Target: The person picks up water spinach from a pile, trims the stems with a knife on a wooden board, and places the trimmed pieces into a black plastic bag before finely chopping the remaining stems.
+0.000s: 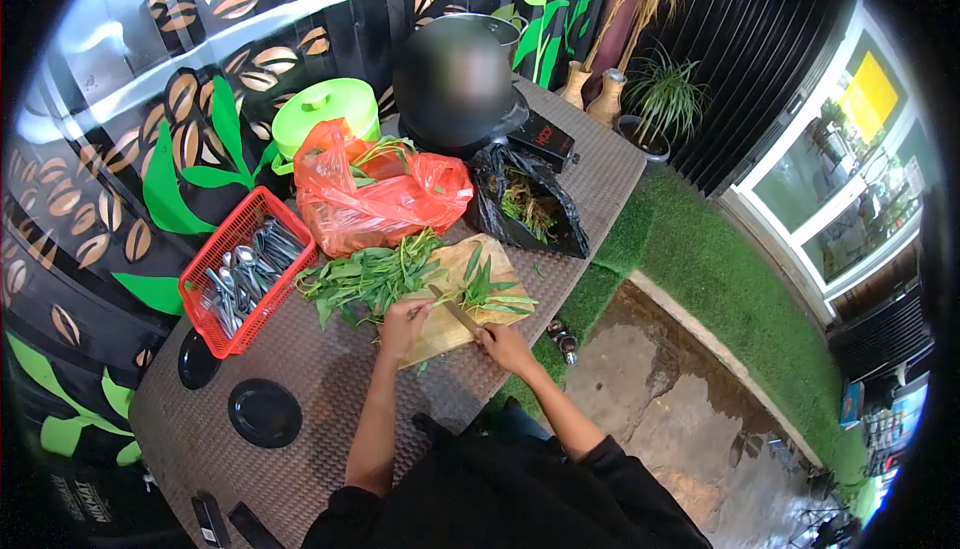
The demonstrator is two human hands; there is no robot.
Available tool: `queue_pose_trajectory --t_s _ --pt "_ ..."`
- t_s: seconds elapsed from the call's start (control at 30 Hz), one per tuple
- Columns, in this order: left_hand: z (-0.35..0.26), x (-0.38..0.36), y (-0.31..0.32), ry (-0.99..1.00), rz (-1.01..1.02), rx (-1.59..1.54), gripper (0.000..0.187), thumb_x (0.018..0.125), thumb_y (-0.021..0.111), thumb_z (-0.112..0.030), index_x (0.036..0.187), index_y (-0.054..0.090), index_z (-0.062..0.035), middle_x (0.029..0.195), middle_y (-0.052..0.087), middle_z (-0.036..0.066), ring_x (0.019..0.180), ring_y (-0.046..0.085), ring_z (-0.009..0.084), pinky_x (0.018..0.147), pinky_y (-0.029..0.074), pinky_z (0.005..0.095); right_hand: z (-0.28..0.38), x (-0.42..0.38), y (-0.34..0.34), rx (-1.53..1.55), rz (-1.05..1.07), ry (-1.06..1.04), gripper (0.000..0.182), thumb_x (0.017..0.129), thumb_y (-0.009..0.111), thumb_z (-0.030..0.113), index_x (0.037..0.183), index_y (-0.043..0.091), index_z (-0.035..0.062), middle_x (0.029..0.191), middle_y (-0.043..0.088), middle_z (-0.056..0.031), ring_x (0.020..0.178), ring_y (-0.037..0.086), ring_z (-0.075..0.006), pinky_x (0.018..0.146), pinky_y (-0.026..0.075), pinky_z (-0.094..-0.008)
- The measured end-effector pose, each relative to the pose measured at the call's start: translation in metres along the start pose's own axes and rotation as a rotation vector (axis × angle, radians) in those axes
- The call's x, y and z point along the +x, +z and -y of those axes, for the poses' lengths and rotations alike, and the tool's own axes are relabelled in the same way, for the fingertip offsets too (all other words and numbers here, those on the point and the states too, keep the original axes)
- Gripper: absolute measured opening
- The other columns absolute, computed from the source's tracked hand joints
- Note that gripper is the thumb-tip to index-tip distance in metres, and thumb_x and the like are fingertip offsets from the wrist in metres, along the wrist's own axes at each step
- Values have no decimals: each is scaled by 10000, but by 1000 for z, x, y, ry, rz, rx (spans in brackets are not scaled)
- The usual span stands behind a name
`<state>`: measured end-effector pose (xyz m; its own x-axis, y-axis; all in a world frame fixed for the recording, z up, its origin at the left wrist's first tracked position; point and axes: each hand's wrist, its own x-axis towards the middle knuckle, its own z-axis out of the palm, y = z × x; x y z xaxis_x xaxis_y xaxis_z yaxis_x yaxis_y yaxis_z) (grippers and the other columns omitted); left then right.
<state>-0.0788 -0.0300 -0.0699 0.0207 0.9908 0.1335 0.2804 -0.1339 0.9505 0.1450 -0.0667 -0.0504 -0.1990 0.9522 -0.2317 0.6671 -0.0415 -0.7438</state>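
Note:
My right hand (503,346) is wrapped round the handle of a knife (458,315), whose blade slants up and left over a wooden cutting board (440,337). Near the blade's tip, my left hand (404,325) has its fingers curled together at the board's left side. Whatever those fingers pinch is too small to make out. A heap of long-leaved greens (365,279) lies just beyond the left hand, partly on the board and partly on the table. More cut leaves and stems (486,294) are spread on the right half of the board.
Behind the board are a red plastic bag (370,204) with greens and a black bag (535,211) holding stems. A red basket of cutlery (240,279) stands left, near black plates (265,412). A green lidded pot (325,114) and dark stove (540,137) are farther back.

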Motion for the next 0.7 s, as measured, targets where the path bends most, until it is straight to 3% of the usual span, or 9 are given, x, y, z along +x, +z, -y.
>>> queue_pose_trajectory --t_s 0.23,0.33,0.4,0.53,0.7 --pt "2 -5 11 -43 16 43 184 812 677 -119 971 696 -29 860 697 104 733 639 143 707 497 257 -4 -4 6 -49 -147 -44 355 910 482 314 894 622 -11 796 625 -241 806 605 -399 723 456 -455" --pt "5 -7 12 -66 -5 -138 183 798 691 -125 953 699 -28 849 697 104 728 644 153 707 500 256 -2 -8 6 -28 -173 3 343 909 499 297 889 620 -23 768 611 -264 792 600 -417 703 451 -472" --pt "-2 -8 9 24 -2 111 182 784 701 -125 939 701 -29 877 698 101 724 648 158 696 505 275 -2 -9 7 35 -239 -63 324 911 504 274 894 614 -30 749 603 -272 769 597 -428 686 446 -487" --pt "-14 -16 16 -19 -41 218 187 754 707 -86 922 693 -5 856 684 136 748 648 229 735 506 319 2 -8 4 24 -269 -42 314 914 502 267 918 603 -31 750 604 -269 759 593 -433 684 444 -491" --pt "-13 -22 31 134 -203 322 127 753 673 -51 871 687 -6 881 650 133 866 576 300 789 442 380 11 -20 0 -40 -192 -117 310 923 486 267 1003 555 -24 742 601 -271 765 595 -432 695 438 -507"
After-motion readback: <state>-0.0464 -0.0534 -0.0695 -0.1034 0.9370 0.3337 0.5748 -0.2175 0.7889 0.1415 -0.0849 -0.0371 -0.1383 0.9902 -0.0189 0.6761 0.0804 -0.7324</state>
